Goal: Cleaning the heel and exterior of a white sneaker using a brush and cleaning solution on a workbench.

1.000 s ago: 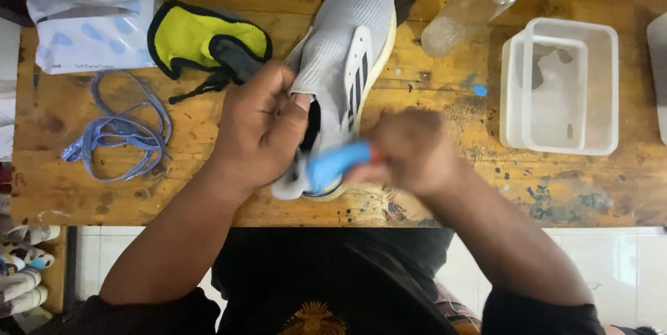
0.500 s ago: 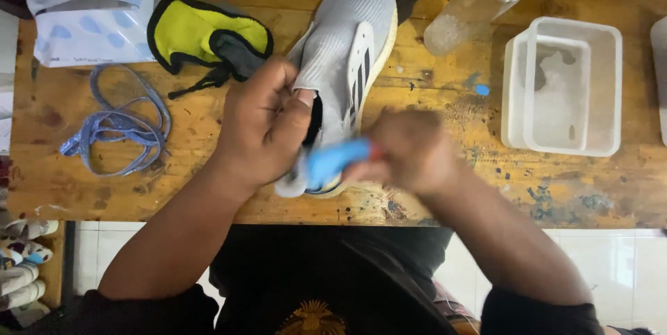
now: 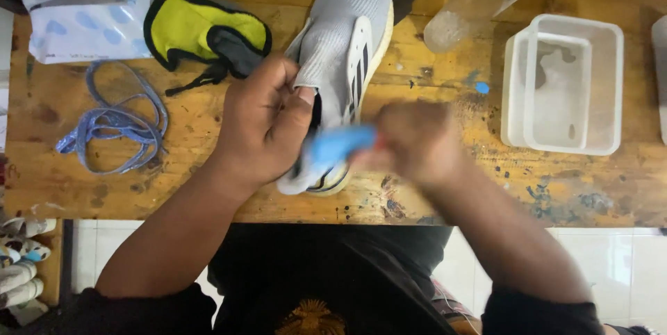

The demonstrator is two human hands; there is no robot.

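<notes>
A grey knit sneaker (image 3: 345, 50) with black side stripes lies on the wooden table (image 3: 208, 140), toe pointing away from me. My left hand (image 3: 267, 123) grips the shoe's collar at the heel opening. My right hand (image 3: 417, 140), blurred by motion, holds a blue brush (image 3: 338, 146) against the heel end of the shoe. The brush's bristle side is hidden.
A yellow and black insole (image 3: 201, 33) and blue laces (image 3: 114, 126) lie to the left, beside a white patterned packet (image 3: 87, 8). A clear bottle (image 3: 472, 5) lies at the back. A white plastic tub (image 3: 566, 85) stands on the right.
My right hand with the blue brush has shifted slightly along the heel and is now blurred. My left hand keeps its grip on the shoe.
</notes>
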